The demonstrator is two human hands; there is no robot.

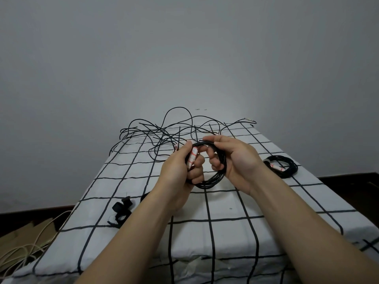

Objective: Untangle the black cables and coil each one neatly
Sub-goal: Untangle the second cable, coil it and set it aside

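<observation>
I hold a coiled black cable (213, 179) above the middle of the checked bed cover (225, 210). My left hand (180, 171) grips the coil's left side, where a white wrap with red marks (192, 157) goes round it. My right hand (231, 158) grips the coil's right side, fingers curled through the loop. A tangle of loose black cables (164, 134) lies at the far end of the bed. A second coiled black cable (284, 166), bound with a white and red wrap, lies on the cover to the right.
Black strap pieces (122, 211) lie on the cover near its left edge. Cream cords (22, 249) and cardboard (18, 236) lie on the dark floor at the left. A grey wall stands behind the bed.
</observation>
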